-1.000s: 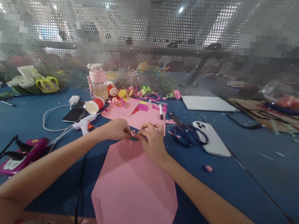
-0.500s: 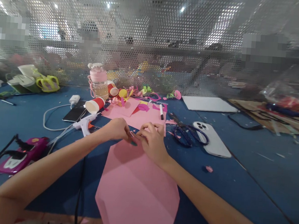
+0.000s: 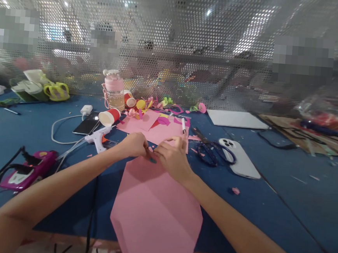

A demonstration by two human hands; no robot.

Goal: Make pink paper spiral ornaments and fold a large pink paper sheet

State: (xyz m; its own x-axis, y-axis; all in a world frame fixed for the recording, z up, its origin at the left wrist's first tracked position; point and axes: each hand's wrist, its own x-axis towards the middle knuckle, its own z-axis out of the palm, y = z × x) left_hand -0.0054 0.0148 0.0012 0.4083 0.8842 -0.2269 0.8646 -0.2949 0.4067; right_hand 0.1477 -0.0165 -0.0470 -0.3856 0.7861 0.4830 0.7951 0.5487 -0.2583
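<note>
A large pink paper sheet [image 3: 156, 211] with cut corners lies in front of me, its near end reaching past the table's front edge. At its far edge my left hand [image 3: 136, 145] is closed, thumb and fingers pinching the paper. My right hand [image 3: 172, 156] is closed right beside it, fingertips pressed together on the same edge. Between the hands the exact fold of the paper is hidden by the fingers. Just beyond them lie more pink paper sheets [image 3: 128, 128] with magenta and yellow scraps, and a marker [image 3: 183, 125] rests on top.
Right of my hands, blue-handled scissors [image 3: 209, 153] overlap a white phone [image 3: 243, 163]. A glue gun [image 3: 98, 138], a black phone [image 3: 86, 124], a paper cup [image 3: 109, 116] and a bottle [image 3: 113, 91] stand or lie left. A purple power strip [image 3: 32, 170] with cords sits nearer. Perforated metal [image 3: 175, 45] rises behind.
The view has shifted slightly. Both hands stay at the paper's far edge, with the fingers drawn a little closer together. Objects on the table have not moved.
</note>
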